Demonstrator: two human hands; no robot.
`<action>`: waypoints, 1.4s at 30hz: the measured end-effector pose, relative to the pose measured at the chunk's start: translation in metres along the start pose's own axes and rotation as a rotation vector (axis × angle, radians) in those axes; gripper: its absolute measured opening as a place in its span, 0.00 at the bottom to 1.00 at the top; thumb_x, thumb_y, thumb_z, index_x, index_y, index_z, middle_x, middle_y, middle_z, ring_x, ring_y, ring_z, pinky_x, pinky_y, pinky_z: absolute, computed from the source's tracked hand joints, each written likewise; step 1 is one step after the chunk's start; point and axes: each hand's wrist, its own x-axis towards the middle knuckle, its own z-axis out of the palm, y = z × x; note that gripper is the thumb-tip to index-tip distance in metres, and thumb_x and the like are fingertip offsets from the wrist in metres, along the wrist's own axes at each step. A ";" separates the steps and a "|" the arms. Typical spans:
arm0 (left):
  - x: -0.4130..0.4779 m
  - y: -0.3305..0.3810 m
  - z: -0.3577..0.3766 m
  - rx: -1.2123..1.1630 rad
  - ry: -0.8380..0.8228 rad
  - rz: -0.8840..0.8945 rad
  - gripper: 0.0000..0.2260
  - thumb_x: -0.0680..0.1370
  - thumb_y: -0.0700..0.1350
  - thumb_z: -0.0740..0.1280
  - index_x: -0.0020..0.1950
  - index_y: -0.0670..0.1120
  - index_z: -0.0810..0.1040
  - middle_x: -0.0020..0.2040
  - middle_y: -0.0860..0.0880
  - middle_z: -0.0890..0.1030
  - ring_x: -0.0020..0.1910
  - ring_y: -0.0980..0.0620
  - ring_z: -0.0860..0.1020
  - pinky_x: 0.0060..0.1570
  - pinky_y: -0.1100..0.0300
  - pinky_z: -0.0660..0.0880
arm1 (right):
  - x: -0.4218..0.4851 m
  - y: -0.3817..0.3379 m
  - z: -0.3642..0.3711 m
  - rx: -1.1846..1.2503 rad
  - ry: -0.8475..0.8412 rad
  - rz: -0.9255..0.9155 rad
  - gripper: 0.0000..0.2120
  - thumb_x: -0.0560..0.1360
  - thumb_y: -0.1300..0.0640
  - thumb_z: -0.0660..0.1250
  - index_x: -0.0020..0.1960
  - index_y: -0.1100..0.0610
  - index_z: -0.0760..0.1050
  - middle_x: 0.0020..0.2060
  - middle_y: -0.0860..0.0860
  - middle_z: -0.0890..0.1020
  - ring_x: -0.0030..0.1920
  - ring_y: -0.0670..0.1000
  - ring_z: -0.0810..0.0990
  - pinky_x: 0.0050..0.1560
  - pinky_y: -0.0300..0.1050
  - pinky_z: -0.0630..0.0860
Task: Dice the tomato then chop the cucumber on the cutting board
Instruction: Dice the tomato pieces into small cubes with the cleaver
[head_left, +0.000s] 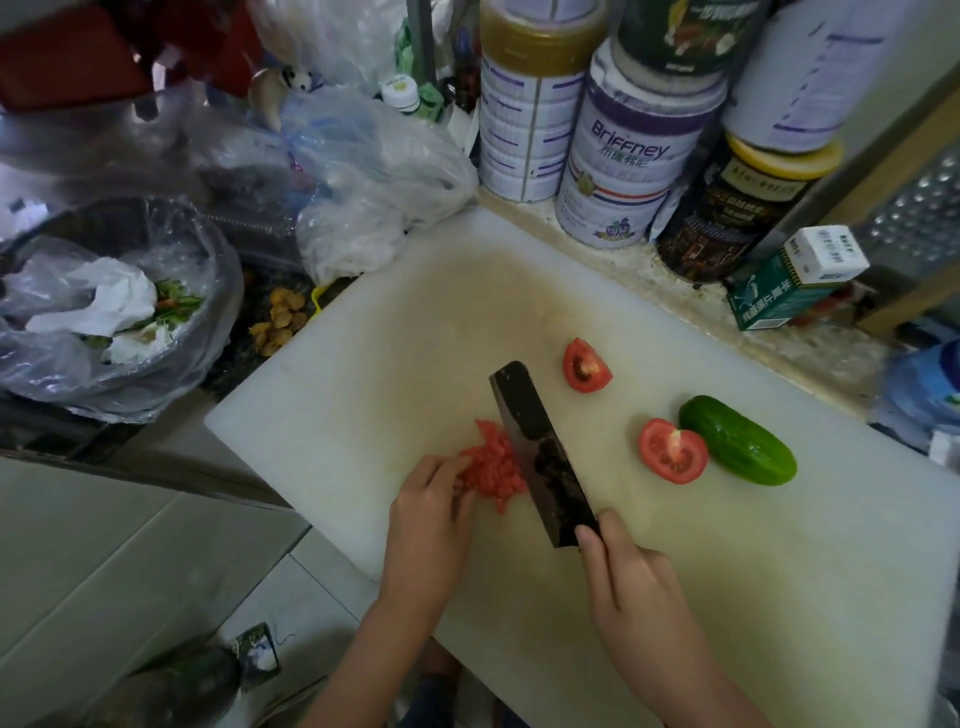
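Gripping the cleaver (540, 452) by its handle with the right hand (631, 582), blade tilted right beside the diced tomato (491, 465) on the cutting board (363, 364). Holding that small red heap in place with bent fingers of the left hand (431, 519). Judged about a quarter diced. Left to dice farther out: a tomato half (672, 451), cut face up. Lying uncut just beside it, the whole cucumber (737, 440). Waiting farthest back, a tomato wedge (586, 365).

Readable labels: one brand name
The white-and-purple tin (626, 156) reads "Briffney", with Chinese characters just beneath; the green box (774, 304) carries Chinese print, too blurred to make out.
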 end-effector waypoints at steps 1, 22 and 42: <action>0.001 0.001 0.000 -0.005 -0.011 -0.006 0.16 0.73 0.32 0.71 0.59 0.43 0.81 0.50 0.57 0.75 0.47 0.58 0.77 0.54 0.75 0.68 | 0.000 0.002 -0.003 -0.002 0.008 0.005 0.09 0.77 0.48 0.54 0.42 0.52 0.65 0.20 0.43 0.63 0.20 0.46 0.61 0.25 0.43 0.55; -0.001 0.019 0.011 -0.030 0.075 -0.184 0.14 0.79 0.37 0.65 0.64 0.42 0.77 0.56 0.52 0.73 0.56 0.55 0.73 0.63 0.65 0.68 | -0.002 0.033 -0.007 0.062 -0.110 0.141 0.06 0.81 0.55 0.58 0.45 0.53 0.64 0.24 0.45 0.67 0.23 0.46 0.65 0.25 0.39 0.63; 0.026 0.040 0.080 -0.023 0.246 -0.151 0.25 0.82 0.54 0.50 0.72 0.41 0.71 0.73 0.45 0.70 0.75 0.51 0.62 0.76 0.55 0.55 | 0.009 0.030 0.027 0.054 -0.123 0.294 0.31 0.80 0.40 0.41 0.55 0.57 0.76 0.49 0.58 0.81 0.50 0.57 0.79 0.57 0.54 0.74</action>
